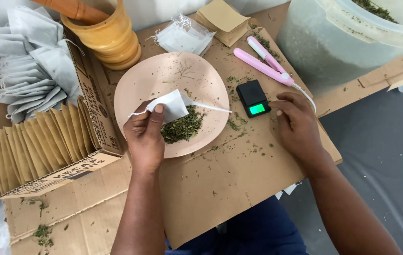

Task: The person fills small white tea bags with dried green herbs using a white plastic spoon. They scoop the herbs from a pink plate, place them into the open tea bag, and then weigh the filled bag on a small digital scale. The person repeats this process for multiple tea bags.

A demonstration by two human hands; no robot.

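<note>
The left hand [145,134] pinches a small white tea bag [170,106] over the pink plate [137,87], just above a pile of dried green leaves [182,127]. The right hand [298,125] rests on the cardboard [220,179], fingers curled loosely, holding nothing, right beside the little black scale [253,98].

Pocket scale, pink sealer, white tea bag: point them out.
pocket scale [253,97]: head view, black casing above the lit display.
pink sealer [263,66]: head view, lower arm.
white tea bag [173,106]: head view, paper held by left hand [144,134].
</note>
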